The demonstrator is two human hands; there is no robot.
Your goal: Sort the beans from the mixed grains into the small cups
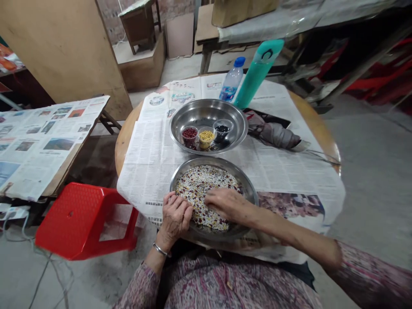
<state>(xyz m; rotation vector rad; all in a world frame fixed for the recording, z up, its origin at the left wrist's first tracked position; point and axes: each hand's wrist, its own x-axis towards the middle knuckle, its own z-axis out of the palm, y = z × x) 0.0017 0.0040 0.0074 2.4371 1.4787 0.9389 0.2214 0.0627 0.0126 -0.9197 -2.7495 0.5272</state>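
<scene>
Bent fingers at the near-left rim, my left hand [176, 214] rests against the front steel basin [247, 182], though from my remote seat I cannot tell how firmly it grips. My right hand [230, 204] dips into the mixed grains and beans [199, 184] lying in that basin, fingers bunched and pointing down; their tips are hidden, so I cannot tell what, if anything, they pinch. The basin sits at the near edge of the round counter [124, 150], close to my body. Just beyond, nearly rim to rim, a second basin [208, 112] leaves me little room forward (it holds cups of red beans [189, 135], yellow beans [206, 138] and black beans [222, 130]). Open newspaper [138, 159] stretches leftward to the counter's edge, with a red stool [72, 219] below. At right, my forearm crosses the paper; farther back lies a grey bundle [277, 134].
</scene>
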